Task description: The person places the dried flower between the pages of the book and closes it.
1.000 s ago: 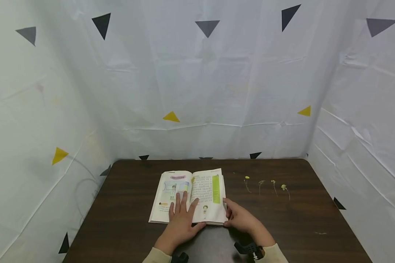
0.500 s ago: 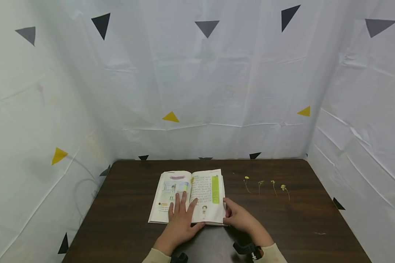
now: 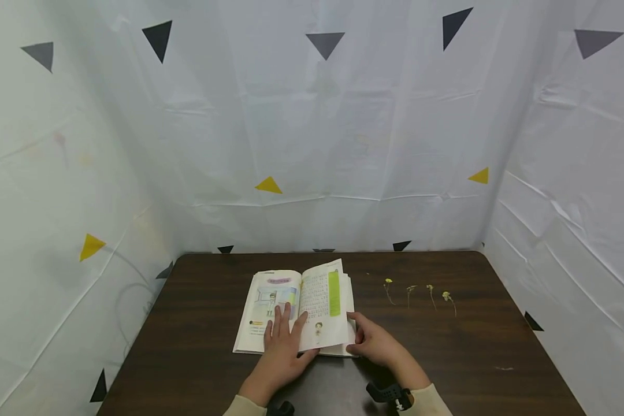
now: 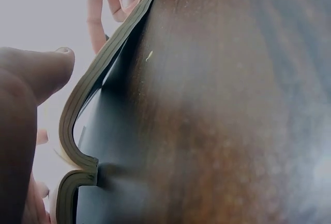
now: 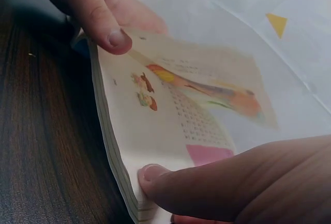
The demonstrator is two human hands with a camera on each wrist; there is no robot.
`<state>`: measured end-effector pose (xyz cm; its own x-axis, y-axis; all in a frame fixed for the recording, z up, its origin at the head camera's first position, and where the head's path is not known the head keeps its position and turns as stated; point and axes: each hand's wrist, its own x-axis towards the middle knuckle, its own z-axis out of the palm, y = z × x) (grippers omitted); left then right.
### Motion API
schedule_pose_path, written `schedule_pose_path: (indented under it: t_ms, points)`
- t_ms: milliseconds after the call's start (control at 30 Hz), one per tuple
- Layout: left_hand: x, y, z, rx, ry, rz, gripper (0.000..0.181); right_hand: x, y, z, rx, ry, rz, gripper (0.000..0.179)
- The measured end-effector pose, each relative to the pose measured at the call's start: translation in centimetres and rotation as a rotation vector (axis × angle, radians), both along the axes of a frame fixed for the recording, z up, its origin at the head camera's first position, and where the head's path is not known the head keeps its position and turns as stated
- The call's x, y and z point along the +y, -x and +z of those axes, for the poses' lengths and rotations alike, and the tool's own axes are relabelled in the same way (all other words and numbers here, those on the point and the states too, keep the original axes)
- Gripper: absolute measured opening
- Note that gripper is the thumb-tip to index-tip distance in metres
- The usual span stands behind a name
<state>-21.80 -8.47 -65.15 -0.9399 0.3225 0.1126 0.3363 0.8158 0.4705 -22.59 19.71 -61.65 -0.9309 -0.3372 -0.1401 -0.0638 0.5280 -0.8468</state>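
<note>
The left hand (image 3: 281,352) is spread on an open book (image 3: 299,289), its fingers lying flat across the left page and its thumb out toward the bottom edge of the right page; it grasps nothing. The book lies on the table (image 3: 197,335), under the left hand's fingers and reaching across to the right hand (image 3: 377,344). That right hand grips the book at its right side: the thumb presses on the near corner of the pages, and the index finger touches the edge farther up. How far its other fingers reach under the book is partly hidden.

Between the 2 hands, 1 page (image 3: 322,306) stands lifted above the stack, clear of the right thumb, with a green strip along its outer edge.

Beyond the right hand and off to its right, 4 small flowers (image 3: 430,287) with thin stems lie in a row, well apart from the book. A black strap (image 3: 387,394) sits on the wrist just behind the right hand. Far past both hands hangs a white sheet (image 3: 322,133) marked with triangles.
</note>
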Motion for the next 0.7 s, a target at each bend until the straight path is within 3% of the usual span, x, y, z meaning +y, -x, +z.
schedule_pose_path:
  t_ms: [267,700]
  points:
    - [-0.20,-0.30,0.20,-0.015,-0.042,0.010,0.083,-0.06,0.08,0.02,-0.029,-0.006,-0.010,0.081]
    - [-0.51,-0.78,-0.08,0.059,-0.132,0.043,0.076,-0.03,-0.10,0.11,-0.019,-0.018,-0.001,0.082]
